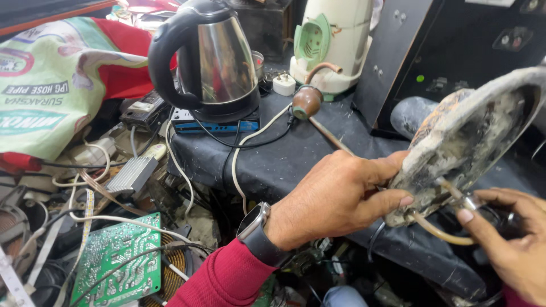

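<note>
Head cam here, looking down at your bench (296, 153), which is draped in dark cloth. Your left hand (335, 196) is closed around the near end of a grubby old iron soleplate (472, 133), thumb on the top edge and fingers wrapped under it, so it's held tilted up off the bench on the right side of the scene. The plate's underside is crusted with whitish and rusty gunk. Your right hand (509, 239) comes in from the near right corner, thumb and forefinger pinched on a small metal terminal (467, 200) sticking out of the plate's near end, with a tan sleeved wire (441, 232) curving just below it. Far left of that, a steel kettle (213, 59) with a black handle sits on a blue box (213, 124), and a cream appliance with a green part (333, 42) stands further right beside it. A soldering iron with a wooden handle (308, 101) lies on the cloth between them and your hand. Down at the near left there's a green circuit board (116, 261) sitting on a copper coil, tangled in white wires.
</note>
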